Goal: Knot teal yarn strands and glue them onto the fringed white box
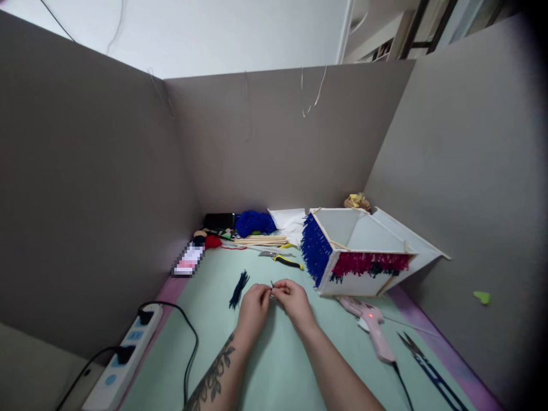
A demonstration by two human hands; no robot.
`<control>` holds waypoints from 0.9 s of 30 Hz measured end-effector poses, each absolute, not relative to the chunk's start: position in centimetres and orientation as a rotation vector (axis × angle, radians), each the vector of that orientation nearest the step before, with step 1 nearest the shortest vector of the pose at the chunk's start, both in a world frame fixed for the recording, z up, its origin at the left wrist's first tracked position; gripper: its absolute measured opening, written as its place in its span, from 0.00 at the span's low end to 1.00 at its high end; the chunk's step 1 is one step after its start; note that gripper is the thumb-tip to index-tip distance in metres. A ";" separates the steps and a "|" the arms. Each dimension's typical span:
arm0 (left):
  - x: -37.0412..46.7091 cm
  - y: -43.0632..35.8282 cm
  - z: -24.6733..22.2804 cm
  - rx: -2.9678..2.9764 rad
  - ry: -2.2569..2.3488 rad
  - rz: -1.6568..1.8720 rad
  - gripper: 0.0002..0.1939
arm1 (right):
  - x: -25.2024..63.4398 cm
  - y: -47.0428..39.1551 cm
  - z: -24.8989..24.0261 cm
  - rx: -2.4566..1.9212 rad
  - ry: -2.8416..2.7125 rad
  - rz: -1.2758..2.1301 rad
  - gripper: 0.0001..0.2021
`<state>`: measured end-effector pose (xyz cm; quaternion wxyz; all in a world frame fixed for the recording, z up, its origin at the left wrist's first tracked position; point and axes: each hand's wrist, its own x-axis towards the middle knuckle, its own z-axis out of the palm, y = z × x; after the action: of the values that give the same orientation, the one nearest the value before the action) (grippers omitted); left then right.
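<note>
My left hand (256,305) and my right hand (293,301) meet low in the middle of the view, fingertips pinched close together. Between them is a short dark strand of yarn (272,284), its tip poking up; most of it is hidden by the fingers. Just left of my left hand lies a bundle of dark blue yarn pieces (238,289). Beyond the hands rest pliers with yellow and black handles (287,262). To the right stands a white box-like frame (363,228) with blue yarn fringe (315,250) and red fringe (370,262) on its sides.
A pink glue gun (371,322) with a lit red light and long scissors (432,368) lie at the right. At left are a power strip (109,374) and black cord. Blue yarn (256,223), red yarn (213,242) and wooden sticks (261,241) sit at the back. Grey walls (274,142) surround the table.
</note>
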<state>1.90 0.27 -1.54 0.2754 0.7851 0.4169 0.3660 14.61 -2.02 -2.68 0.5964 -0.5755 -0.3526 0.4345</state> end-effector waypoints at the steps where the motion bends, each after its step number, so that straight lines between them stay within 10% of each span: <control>1: 1.9 0.2 -1.5 2.125 1.112 0.984 0.11 | 14.6 -2.0 -2.7 -1.351 -0.850 0.978 0.08; 16: 2.2 -0.1 -1.4 1.832 1.093 1.112 0.04 | 14.5 -2.3 -2.6 -1.362 -0.979 0.871 0.10; 27: 2.3 1.2 -2.4 1.196 0.936 0.999 0.17 | 15.1 -2.3 -2.2 -1.242 -0.973 0.973 0.10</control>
<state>2.26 1.17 -2.45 0.6145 0.5190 0.4063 0.4334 15.13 -2.29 -2.22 0.6003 -0.5359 -0.4199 0.4196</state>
